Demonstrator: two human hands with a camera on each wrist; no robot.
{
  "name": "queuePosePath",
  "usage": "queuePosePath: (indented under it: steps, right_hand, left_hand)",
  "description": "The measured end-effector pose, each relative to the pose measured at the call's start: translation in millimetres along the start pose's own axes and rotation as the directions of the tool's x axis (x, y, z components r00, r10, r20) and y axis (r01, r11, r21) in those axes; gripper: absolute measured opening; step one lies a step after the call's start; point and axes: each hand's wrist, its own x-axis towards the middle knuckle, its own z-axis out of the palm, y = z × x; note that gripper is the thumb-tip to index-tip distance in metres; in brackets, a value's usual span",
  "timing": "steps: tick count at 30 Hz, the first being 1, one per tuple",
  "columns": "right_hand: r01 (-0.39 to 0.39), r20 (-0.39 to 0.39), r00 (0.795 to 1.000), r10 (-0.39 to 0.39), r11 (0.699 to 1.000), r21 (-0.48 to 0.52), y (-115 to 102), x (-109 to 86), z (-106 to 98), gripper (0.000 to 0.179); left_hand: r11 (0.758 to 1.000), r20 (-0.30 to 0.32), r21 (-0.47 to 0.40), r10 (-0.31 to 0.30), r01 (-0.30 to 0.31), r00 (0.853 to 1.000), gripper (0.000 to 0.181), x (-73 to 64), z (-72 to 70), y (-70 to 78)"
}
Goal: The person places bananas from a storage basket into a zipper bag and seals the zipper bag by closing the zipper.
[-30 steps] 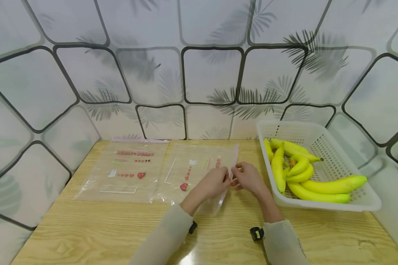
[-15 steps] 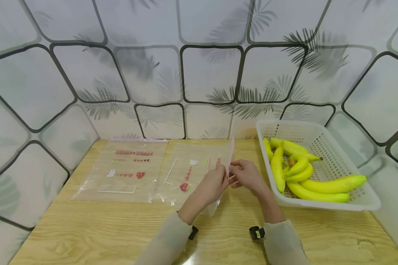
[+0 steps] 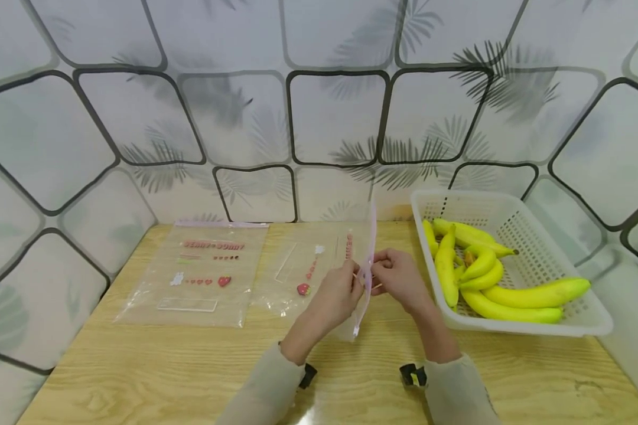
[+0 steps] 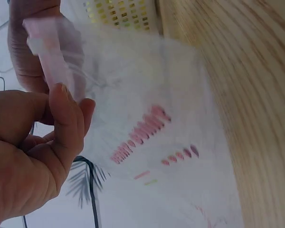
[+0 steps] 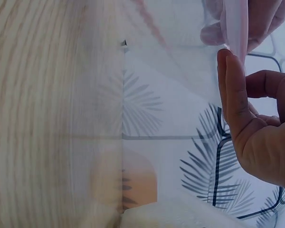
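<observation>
A clear zip bag (image 3: 292,268) with pink lettering, a strawberry and a white bunny print is turned sideways, its pink zip strip (image 3: 373,233) facing right and lifted off the table. My left hand (image 3: 335,292) pinches the bag close to the middle of that strip. From the other side, my right hand (image 3: 402,280) pinches the strip between thumb and fingers, fingertips almost meeting the left ones. In the left wrist view the strip (image 4: 50,57) stands raised beside my fingers, and the bag film hangs below it. A second bag (image 3: 202,295) lies flat on the left, pink strip at the back.
To the right stands a white perforated basket (image 3: 542,242) holding several yellow bananas (image 3: 531,295). A patterned cloth wall (image 3: 340,118) rises right behind the wooden table (image 3: 191,372) and along both sides.
The pink strip has come up higher and more upright, and the printed bag has lifted with it. Both hands stay close together, now gripping at the strip. Basket and flat bag are unmoved.
</observation>
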Motion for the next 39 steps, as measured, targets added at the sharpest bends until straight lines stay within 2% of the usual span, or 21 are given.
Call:
queuePosePath:
  steps: [2,4,9,12,15,17,19,22,23,25,29,31,33,36,39]
  right_hand:
    - [0.003,-0.007,1.000,-0.003,1.000,-0.005,-3,-2.2,3,0.022]
    - [0.001,-0.006,1.000,-0.001,1.000,-0.016,-6,-4.0,5,0.020]
    - [0.008,-0.018,1.000,-0.009,0.999,-0.032,-12,-6.0,5,0.019]
    - [-0.004,-0.017,1.000,0.004,1.000,-0.019,-13,-5.7,5,0.019]
    - [-0.017,-0.028,0.999,0.017,1.000,-0.008,-14,-5.3,4,0.020]
    - [-0.022,-0.042,0.999,0.022,1.000,-0.011,-15,-5.3,3,0.022]
    - [-0.026,-0.057,0.998,0.025,0.999,-0.025,-16,-5.7,3,0.023]
    - [-0.030,-0.072,0.997,0.026,0.998,-0.063,-19,-7.1,2,0.027]
    - [-0.031,-0.076,0.997,0.026,0.997,-0.077,-20,-7.6,2,0.028]
    - [-0.029,-0.082,0.996,0.021,0.995,-0.098,-22,-8.6,2,0.029]
    - [-0.011,-0.102,0.995,-0.003,0.991,-0.134,-25,-10.5,1,0.026]
    - [0.000,-0.118,0.993,-0.018,0.989,-0.150,-25,-11.6,0,0.024]
    - [0.004,-0.133,0.991,-0.026,0.986,-0.164,-25,-12.7,-2,0.022]
    - [0.008,-0.145,0.989,-0.035,0.983,-0.181,-25,-13.9,-4,0.023]
    - [0.014,-0.149,0.988,-0.043,0.982,-0.190,-26,-14.7,-5,0.024]
  left_hand:
    - [0.999,-0.020,-0.018,-0.030,0.030,0.999,0.011,-1.1,-0.3,-0.1]
    - [1.000,-0.055,0.002,-0.025,0.025,0.998,0.009,-1.3,-0.6,-0.2]
    - [0.994,-0.147,0.101,0.062,-0.048,0.987,0.008,1.0,-2.2,2.2]
    - [0.988,-0.191,0.147,0.077,-0.049,0.979,0.009,0.7,-4.8,3.8]
    - [0.981,-0.253,0.189,0.090,-0.042,0.963,0.005,-0.5,-8.0,4.5]
    - [0.977,-0.299,0.209,0.113,-0.050,0.947,0.002,-1.2,-10.1,4.9]
    - [0.970,-0.334,0.232,0.149,-0.073,0.931,0.008,-1.7,-11.5,5.4]
    - [0.950,-0.375,0.284,0.234,-0.129,0.897,0.013,-2.6,-13.2,7.0]
    - [0.939,-0.386,0.310,0.269,-0.150,0.883,0.013,-2.8,-13.6,7.7]
    - [0.907,-0.408,0.377,0.346,-0.189,0.845,0.013,-2.7,-14.5,9.3]
    - [0.815,-0.433,0.537,0.489,-0.219,0.757,0.015,-2.2,-16.0,12.9]
    - [0.759,-0.434,0.618,0.548,-0.206,0.715,0.016,-2.3,-16.4,15.3]
    - [0.711,-0.432,0.678,0.591,-0.187,0.682,0.016,-2.5,-16.7,17.7]
    - [0.669,-0.429,0.724,0.628,-0.169,0.649,0.017,-3.4,-17.9,21.0]
    - [0.648,-0.435,0.745,0.652,-0.158,0.621,0.016,-4.7,-20.8,23.4]
